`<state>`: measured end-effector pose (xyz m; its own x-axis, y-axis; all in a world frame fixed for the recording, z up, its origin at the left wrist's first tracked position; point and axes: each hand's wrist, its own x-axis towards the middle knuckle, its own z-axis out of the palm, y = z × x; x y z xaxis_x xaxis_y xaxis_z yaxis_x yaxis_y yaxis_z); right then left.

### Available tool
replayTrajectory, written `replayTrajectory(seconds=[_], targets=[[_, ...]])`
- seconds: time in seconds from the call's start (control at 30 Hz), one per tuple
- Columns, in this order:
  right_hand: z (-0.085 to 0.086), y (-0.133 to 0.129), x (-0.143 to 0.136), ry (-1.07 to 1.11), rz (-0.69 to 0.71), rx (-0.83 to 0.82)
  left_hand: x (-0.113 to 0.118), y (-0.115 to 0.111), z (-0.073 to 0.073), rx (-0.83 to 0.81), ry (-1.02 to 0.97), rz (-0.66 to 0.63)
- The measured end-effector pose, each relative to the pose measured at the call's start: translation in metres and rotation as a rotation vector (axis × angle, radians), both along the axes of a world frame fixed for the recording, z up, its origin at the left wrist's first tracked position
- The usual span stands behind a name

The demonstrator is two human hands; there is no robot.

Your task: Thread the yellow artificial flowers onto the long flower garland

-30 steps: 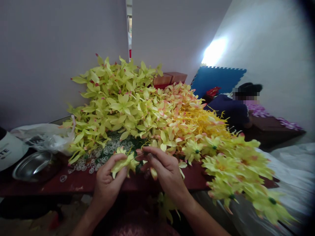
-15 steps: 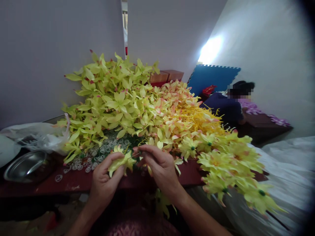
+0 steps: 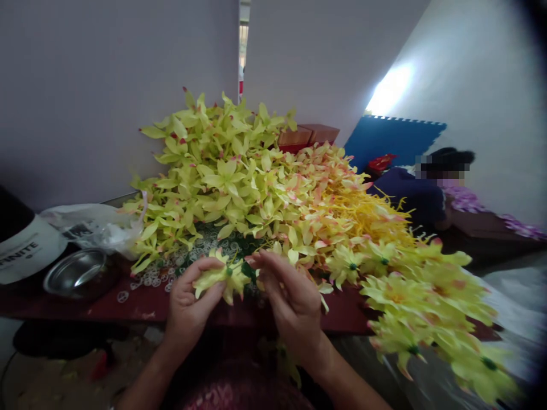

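Observation:
My left hand [image 3: 194,302] is closed on a yellow-green artificial flower [image 3: 220,282], pinched between thumb and fingers. A green piece [image 3: 229,271] shows at that flower's centre, facing right. Just right of it, my right hand [image 3: 294,299] has its fingers drawn together. Something dark green shows by its fingertips, but I cannot tell whether it is held or lies behind. Under and beyond the hands are small white and green plastic rings [image 3: 205,247] on the dark red table [image 3: 149,310]. Behind them rises a heap of loose yellow-green petal pieces [image 3: 222,176].
Yellow stamen strands [image 3: 367,210] lie right of the heap, and assembled flowers [image 3: 427,302] overhang the table's right end. A metal bowl [image 3: 77,276] and plastic bag [image 3: 106,228] are on the left. Another person [image 3: 405,193] bends over a table with purple flowers [image 3: 465,199].
The view has swung left, so everything sits farther right. A green piece now shows on the held flower's centre. My right hand's fingertips have drawn slightly away from the flower.

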<state>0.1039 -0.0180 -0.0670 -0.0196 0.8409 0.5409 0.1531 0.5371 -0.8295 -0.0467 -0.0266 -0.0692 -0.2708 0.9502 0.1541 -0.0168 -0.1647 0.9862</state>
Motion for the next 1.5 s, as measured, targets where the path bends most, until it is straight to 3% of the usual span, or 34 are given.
replayTrajectory(seconds=[0.1, 0.2, 0.53, 1.17, 1.5], targets=[[-0.001, 0.001, -0.003, -0.316, 0.009, 0.321, -0.003, 0.002, -0.002, -0.021, -0.122, -0.053], [-0.001, 0.003, -0.011, -0.486, 0.003, 0.449, -0.008, 0.004, -0.006, -0.015, -0.171, -0.118], [-0.017, 0.003, -0.030, -0.692, -0.101, 0.503, -0.013, 0.005, -0.012, -0.029, -0.311, -0.194], [-0.019, -0.003, -0.051, -0.772, -0.171, 0.623, -0.020, 0.002, 0.002, -0.068, -0.638, -0.226], [-0.021, -0.005, -0.059, -0.796, -0.141, 0.622, -0.022, 0.003, 0.005, -0.092, -0.772, -0.236]])
